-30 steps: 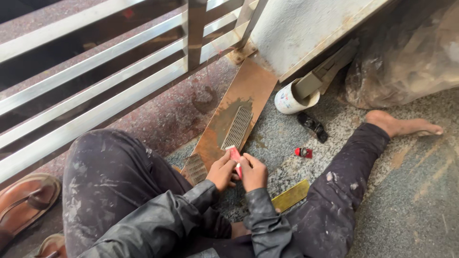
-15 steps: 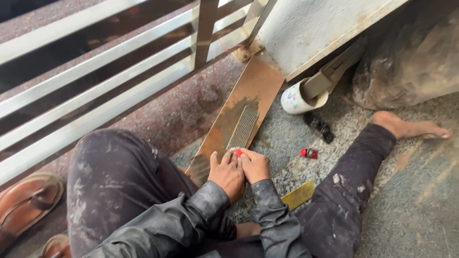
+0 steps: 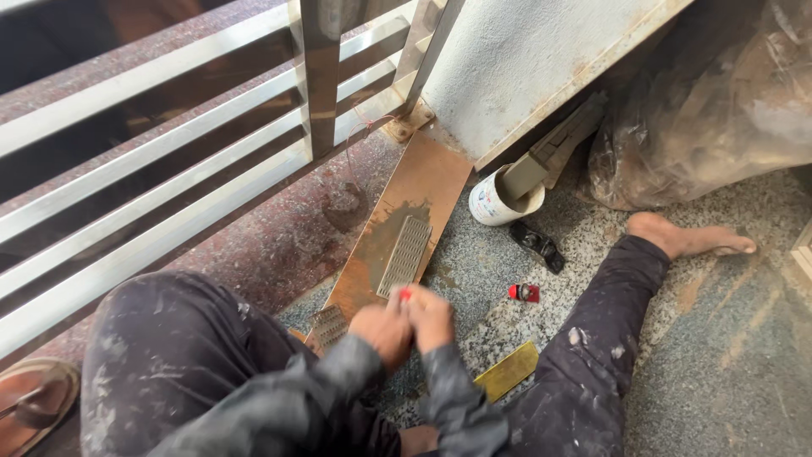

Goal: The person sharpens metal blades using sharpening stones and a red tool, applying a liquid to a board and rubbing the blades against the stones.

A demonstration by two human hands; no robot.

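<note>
Pinching a small red piece (image 3: 405,294) together, the left hand (image 3: 382,333) and right hand (image 3: 430,316) press knuckle to knuckle just below the metal grate (image 3: 405,256).

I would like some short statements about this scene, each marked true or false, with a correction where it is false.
1. Both hands, the left hand and the right hand, are together on a small red object. True.
2. A white cup stands upright on the floor. False: it lies tipped, with a grey tool handle sticking out of it.
3. A perforated metal grate lies on the rusty brown plate. True.
4. The person wears shoes on both feet. False: the visible foot is bare.
5. A yellow flat piece lies near the person's right leg. True.
</note>
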